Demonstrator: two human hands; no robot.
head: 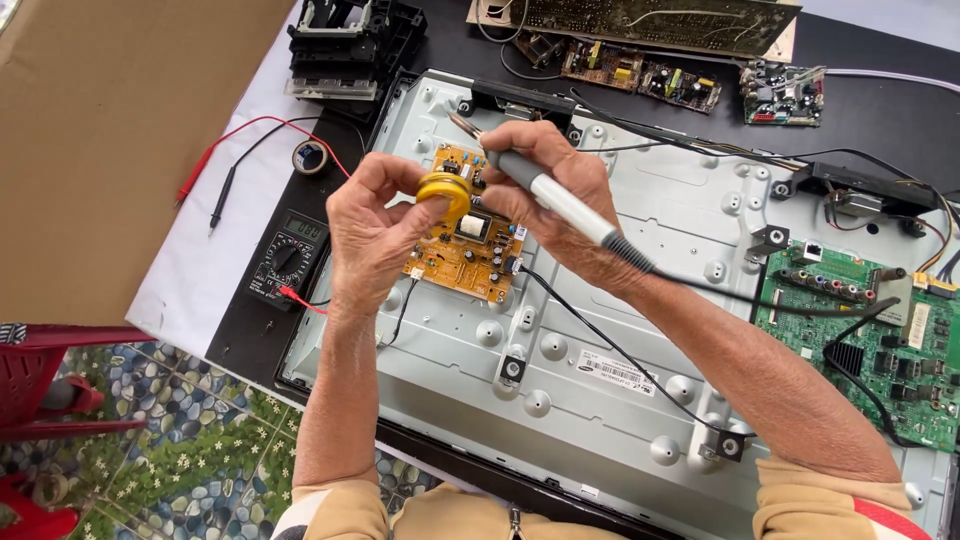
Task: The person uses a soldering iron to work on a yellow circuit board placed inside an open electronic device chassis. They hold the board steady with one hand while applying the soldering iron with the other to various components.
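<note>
Head view shows me my left hand (375, 225) pinching a small yellow tin (444, 192) above the orange circuit board (466, 250) (seated on the grey metal chassis (620, 330)), my right hand (560, 190) gripping the soldering iron (560, 195), its tip not yet touching the board's joints.

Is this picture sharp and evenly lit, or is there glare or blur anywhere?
Head view: soft, even daylight; left hand, right hand and orange circuit board look sharp; faint sheen on the metal back panel, no harsh glare; the edges bend slightly from the wide lens.
</note>
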